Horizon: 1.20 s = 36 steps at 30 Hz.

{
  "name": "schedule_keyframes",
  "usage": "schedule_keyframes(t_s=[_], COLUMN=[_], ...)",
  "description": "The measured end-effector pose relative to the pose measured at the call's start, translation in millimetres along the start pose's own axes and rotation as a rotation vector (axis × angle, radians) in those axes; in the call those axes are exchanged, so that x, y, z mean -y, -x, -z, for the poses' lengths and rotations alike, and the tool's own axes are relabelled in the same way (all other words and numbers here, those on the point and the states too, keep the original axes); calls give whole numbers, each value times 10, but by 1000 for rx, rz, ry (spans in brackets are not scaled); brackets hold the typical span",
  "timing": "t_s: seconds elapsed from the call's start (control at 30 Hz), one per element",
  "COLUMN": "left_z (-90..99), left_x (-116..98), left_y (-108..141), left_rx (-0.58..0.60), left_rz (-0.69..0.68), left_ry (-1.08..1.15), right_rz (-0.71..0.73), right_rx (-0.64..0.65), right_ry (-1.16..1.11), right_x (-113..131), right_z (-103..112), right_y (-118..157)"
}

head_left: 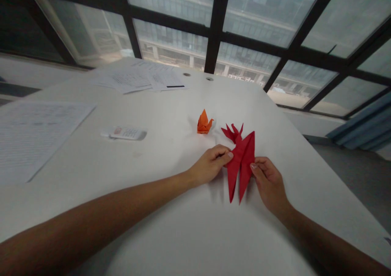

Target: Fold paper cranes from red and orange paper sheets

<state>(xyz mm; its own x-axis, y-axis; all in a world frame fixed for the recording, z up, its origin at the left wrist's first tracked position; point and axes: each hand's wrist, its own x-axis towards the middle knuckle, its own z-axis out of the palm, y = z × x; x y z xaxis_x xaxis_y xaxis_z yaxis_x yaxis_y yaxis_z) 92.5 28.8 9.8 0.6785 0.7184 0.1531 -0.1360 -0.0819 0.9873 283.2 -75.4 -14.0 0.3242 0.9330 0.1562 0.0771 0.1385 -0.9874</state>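
Note:
A folded sheet of red origami paper (244,153) is held above the white table, its two long narrow points hanging toward me with a slit between them. My left hand (212,162) pinches its left edge between thumb and fingers. On the opposite edge, my right hand (269,180) grips it the same way, thumb on top. Just behind it is a smaller red origami figure (234,134) with several pointed tips, partly covered by the held paper. An orange origami crane (204,123) stands farther back, to the left.
The white table (171,235) reaches back to a wall of dark-framed windows. A small white packet with printing (128,133) lies left of the crane. Printed sheets (39,133) cover the left side, and more papers (137,78) lie at the back. A blue curtain (363,121) hangs at right.

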Motion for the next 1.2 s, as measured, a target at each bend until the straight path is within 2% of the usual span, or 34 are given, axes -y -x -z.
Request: schedule_keyframes(t_s=[0.2, 0.43, 0.6, 0.77, 0.9, 1.2], left_z=[-15, -5, -10, -82, -110, -107], left_x=[3, 100, 83, 15, -12, 0], left_y=[4, -44, 15, 142, 165, 127], left_rx=[-5, 38, -78, -91, -97, -135], left_rz=[91, 129, 60, -177, -137, -68], left_ry=[105, 158, 55, -256, -364, -338], right_rz=[-33, -17, 37, 90, 94, 43], right_rx=[-18, 31, 38, 37, 58, 55], right_ry=[-17, -1, 1, 56, 73, 66], right_x=[38, 82, 68, 93, 110, 98], right_z=[-31, -84, -82, -98, -110, -80], right_y=[3, 10, 31, 87, 112, 75])
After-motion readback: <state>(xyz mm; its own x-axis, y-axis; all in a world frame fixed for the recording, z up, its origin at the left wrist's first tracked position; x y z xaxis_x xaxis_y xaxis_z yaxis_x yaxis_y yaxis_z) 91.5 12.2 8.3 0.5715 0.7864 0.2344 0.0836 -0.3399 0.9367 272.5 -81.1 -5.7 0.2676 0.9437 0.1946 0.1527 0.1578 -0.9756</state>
